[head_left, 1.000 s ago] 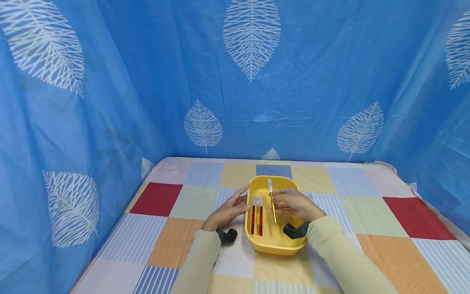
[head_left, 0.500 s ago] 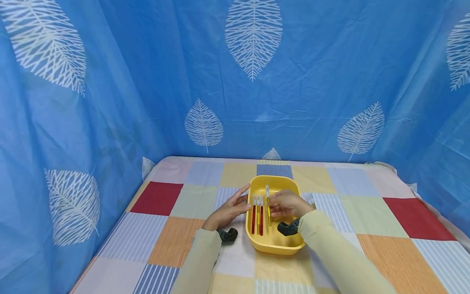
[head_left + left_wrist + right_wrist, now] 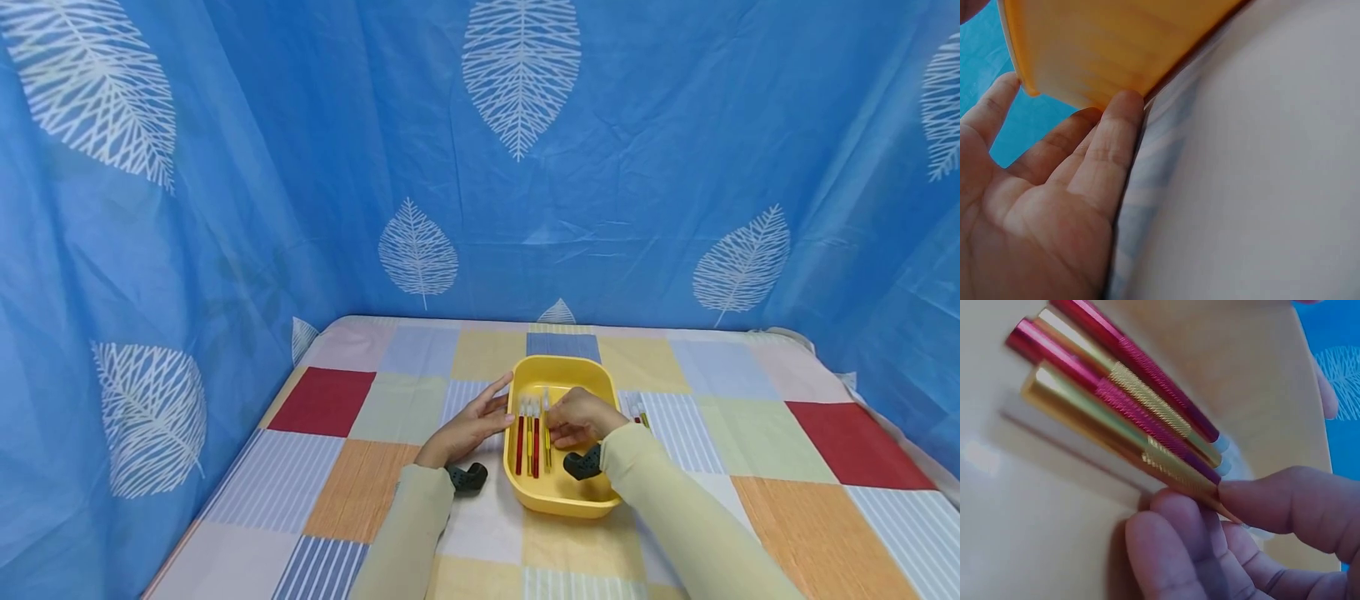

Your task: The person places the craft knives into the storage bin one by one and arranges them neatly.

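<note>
My right hand (image 3: 581, 414) reaches into the yellow tray (image 3: 566, 507) and pinches a gold craft knife (image 3: 1085, 415) between thumb and fingers near its capped end. Left of it, a red craft knife (image 3: 536, 450), a gold craft knife (image 3: 529, 450) and another red craft knife (image 3: 519, 446) lie side by side, clear caps toward the far end. In the right wrist view the held knife is alongside this row, its shadow on the tray floor. My left hand (image 3: 467, 429) rests with extended fingertips (image 3: 1124, 106) against the tray's left wall.
More capped craft knives (image 3: 642, 415) lie on the table just right of the tray, partly hidden by my right arm. A patchwork cloth (image 3: 322, 492) covers the table. Blue curtains (image 3: 637, 167) with white leaves hang behind and at both sides.
My right hand has moved left and lower in the tray, bringing the gold craft knife beside the row. Knives right of the tray have come into sight. My left hand stays put.
</note>
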Available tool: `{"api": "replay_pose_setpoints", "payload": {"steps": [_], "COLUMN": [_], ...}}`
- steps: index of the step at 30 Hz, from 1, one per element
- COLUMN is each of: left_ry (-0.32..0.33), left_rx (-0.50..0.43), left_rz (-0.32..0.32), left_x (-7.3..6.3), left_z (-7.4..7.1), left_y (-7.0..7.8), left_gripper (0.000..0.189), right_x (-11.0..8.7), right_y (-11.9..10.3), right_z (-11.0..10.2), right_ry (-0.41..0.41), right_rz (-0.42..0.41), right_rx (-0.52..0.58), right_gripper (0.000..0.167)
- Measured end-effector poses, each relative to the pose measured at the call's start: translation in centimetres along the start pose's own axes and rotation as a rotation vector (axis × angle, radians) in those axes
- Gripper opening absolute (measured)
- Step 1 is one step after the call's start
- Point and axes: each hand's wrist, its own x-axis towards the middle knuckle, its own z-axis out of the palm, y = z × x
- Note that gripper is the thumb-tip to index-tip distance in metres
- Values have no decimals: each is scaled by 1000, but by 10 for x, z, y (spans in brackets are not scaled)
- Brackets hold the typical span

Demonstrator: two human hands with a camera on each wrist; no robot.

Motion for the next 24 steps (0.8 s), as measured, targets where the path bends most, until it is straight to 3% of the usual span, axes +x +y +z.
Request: {"api": "replay_pose_setpoints", "payload": {"steps": [11,24], "left_ry": [8,4], "left_rx": [12,14], "left_rz": [-7,3], "left_x": [1,2], "left_z": [0,-2], "left_y": [0,-3], "left_gripper": [79,78], "right_x": [1,-1], "right_y": [5,3], "right_z": [5,5], "right_ry": [8,10], "right_rz": [-95,-88], "right_rx": [-45,-63], "right_gripper": [12,14]}}
